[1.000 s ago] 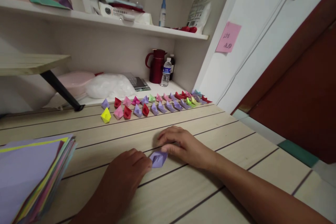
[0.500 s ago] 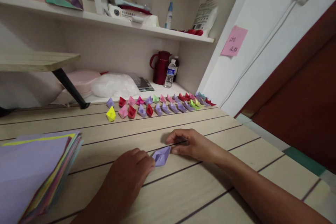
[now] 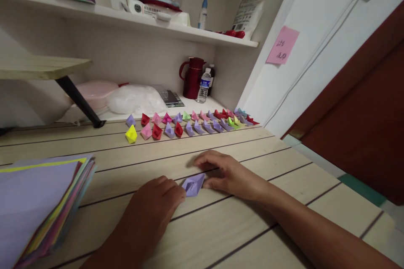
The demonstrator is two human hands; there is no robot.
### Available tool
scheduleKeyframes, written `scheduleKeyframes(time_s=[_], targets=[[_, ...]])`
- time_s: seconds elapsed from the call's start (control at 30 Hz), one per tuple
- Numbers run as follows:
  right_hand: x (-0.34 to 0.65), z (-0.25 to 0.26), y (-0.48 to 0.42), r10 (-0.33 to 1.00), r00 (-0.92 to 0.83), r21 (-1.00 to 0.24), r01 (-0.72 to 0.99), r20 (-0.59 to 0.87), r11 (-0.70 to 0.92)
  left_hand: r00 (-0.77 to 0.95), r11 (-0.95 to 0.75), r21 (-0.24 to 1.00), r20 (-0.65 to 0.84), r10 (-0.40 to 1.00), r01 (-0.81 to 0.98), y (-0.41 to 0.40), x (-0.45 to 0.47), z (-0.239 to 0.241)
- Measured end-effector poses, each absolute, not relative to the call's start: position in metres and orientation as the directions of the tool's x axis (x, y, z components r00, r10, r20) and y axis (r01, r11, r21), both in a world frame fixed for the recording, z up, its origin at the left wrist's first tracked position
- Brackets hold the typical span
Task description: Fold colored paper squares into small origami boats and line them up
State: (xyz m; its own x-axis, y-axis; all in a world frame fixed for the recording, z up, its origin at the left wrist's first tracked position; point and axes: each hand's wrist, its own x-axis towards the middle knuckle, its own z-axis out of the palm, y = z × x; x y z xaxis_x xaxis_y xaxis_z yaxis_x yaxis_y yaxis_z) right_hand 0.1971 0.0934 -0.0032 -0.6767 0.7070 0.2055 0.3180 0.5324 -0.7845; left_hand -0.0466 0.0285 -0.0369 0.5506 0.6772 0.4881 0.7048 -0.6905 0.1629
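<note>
A small folded lilac paper boat (image 3: 193, 185) lies on the slatted wooden table in front of me. My left hand (image 3: 159, 201) has its fingers closed at the boat's left end, seemingly pinching the tip, though the thumb is mostly hidden. On the other side, my right hand (image 3: 229, 174) is held in an open curve, thumb and forefinger apart. Its thumb is right at the boat's right tip; the other fingers arch just beyond it. Two rows of finished paper boats stand along the table's back, among them a yellow one (image 3: 131, 134) and a red one (image 3: 157, 132).
A stack of coloured paper (image 3: 41, 201) lies at the left. Behind the boats stand a dark red jug (image 3: 192, 79), a water bottle (image 3: 204, 86) and a white plastic bag (image 3: 135, 100). A small raised stand's black leg (image 3: 78, 100) rests at the back left.
My right hand has shifted slightly left, bringing its thumb to the boat's right tip. The left hand stays at the boat's left end. The whole view has shifted a little.
</note>
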Motion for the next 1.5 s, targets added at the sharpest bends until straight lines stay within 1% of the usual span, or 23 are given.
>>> scheduleKeyframes(time_s=[0.1, 0.27, 0.37, 0.53, 0.67, 0.8, 0.97, 1.2, 1.3, 1.5], targets=[[0.197, 0.003, 0.089, 0.677, -0.681, -0.717, 0.321, 0.279, 0.618, 0.552, -0.69, 0.173, 0.48, 0.682, 0.702, 0.029, -0.047, -0.037], [0.197, 0.014, 0.084, 0.658, -0.674, -0.67, 0.32, 0.336, 0.67, 0.558, -0.685, 0.169, 0.46, 0.691, 0.709, 0.028, -0.045, -0.035], [0.197, 0.015, 0.084, 0.633, -0.695, -0.634, 0.327, 0.342, 0.701, 0.555, -0.676, 0.17, 0.446, 0.702, 0.717, 0.028, -0.044, -0.034], [0.197, 0.008, 0.09, 0.623, -0.699, -0.636, 0.311, 0.35, 0.706, 0.554, -0.676, 0.177, 0.447, 0.703, 0.715, 0.026, -0.043, -0.034], [0.198, 0.007, 0.091, 0.617, -0.719, -0.644, 0.313, 0.32, 0.698, 0.539, -0.66, 0.194, 0.436, 0.72, 0.725, 0.026, -0.043, -0.033], [0.197, 0.01, 0.086, 0.562, -0.761, -0.554, 0.33, 0.322, 0.764, 0.542, -0.675, 0.186, 0.462, 0.702, 0.714, 0.027, -0.043, -0.032], [0.195, 0.006, 0.087, 0.509, -0.79, -0.434, 0.348, 0.342, 0.831, 0.545, -0.677, 0.193, 0.458, 0.702, 0.71, 0.027, -0.042, -0.032], [0.191, 0.003, 0.087, 0.462, -0.831, -0.35, 0.353, 0.308, 0.868, 0.565, -0.675, 0.173, 0.422, 0.709, 0.717, 0.027, -0.042, -0.035], [0.187, 0.003, 0.086, 0.448, -0.845, -0.339, 0.346, 0.292, 0.875, 0.569, -0.669, 0.182, 0.396, 0.721, 0.721, 0.026, -0.042, -0.034], [0.185, 0.001, 0.085, 0.442, -0.856, -0.371, 0.332, 0.268, 0.867, 0.577, -0.673, 0.187, 0.387, 0.72, 0.715, 0.026, -0.042, -0.03]])
